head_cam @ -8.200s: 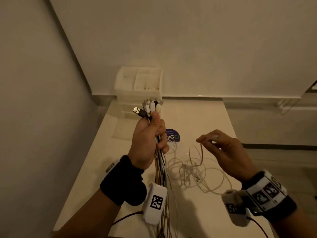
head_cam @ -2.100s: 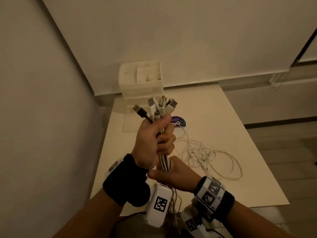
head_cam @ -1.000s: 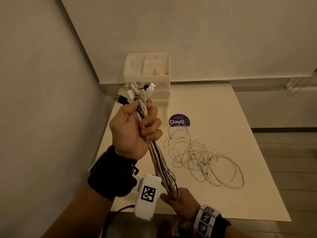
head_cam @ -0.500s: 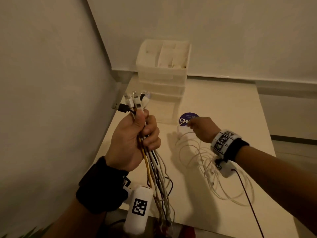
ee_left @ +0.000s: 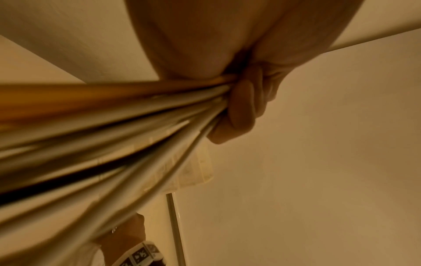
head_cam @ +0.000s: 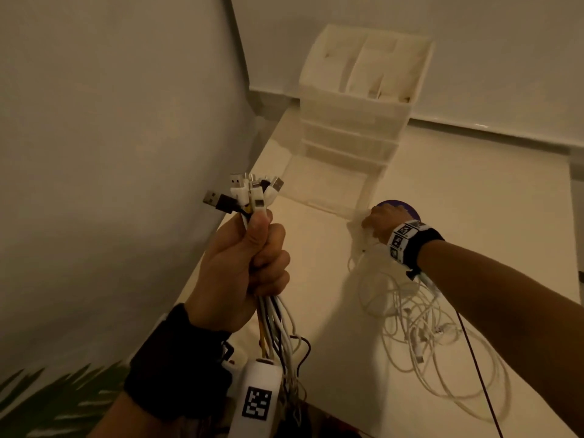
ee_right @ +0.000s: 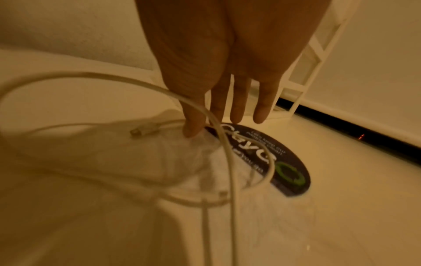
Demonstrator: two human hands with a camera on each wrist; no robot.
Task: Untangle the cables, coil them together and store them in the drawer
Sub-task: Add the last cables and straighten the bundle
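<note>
The left hand (head_cam: 240,273) makes a tight fist as its grip around a bundle of white, black and orange cables (head_cam: 252,200), held upright above the bench's left edge, with the USB plugs fanned out above the thumb and the loose lengths hanging below the fist past the wrist camera; the left wrist view shows the curled fingers (ee_left: 246,100) clamped on the blurred strands. The right hand (head_cam: 384,222) reaches across the cream bench (head_cam: 474,191) with its fingers (ee_right: 239,100) straight and spread, so its grip is slack and holds nothing; the fingertips point down at the end of a thin white cable (ee_right: 145,130) whose small plug lies just beside them, and a loop of it arcs in front of the hand. That cable belongs to a loose tangle of white cables (head_cam: 420,330) lying near the bench's right edge. Under the fingertips sits a round dark sticker (ee_right: 273,162). A translucent white plastic drawer unit (head_cam: 357,105) stands at the bench's far left corner, its lowest drawer pulled out.
</note>
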